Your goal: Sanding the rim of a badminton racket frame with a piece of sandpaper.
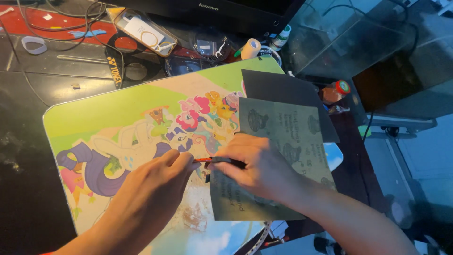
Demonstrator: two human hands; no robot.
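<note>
My left hand [153,182] and my right hand [257,165] meet over a small table with a bright cartoon picture top [94,113]. Between their fingertips they pinch a thin rod-like thing [222,160], orange-red at its left end and black at its right. My right hand rests on a grey-green sheet of sandpaper [283,132] lying back side up on the table. A second, dark sheet of sandpaper [283,92] lies partly under it, further back. What the thin thing is cannot be made out.
Behind the table lie a clear plastic case [144,30], black cables [61,28], a roll of white tape [251,48], a small bottle [282,37] and a black monitor base [212,12]. A glass tank [358,42] stands at the right.
</note>
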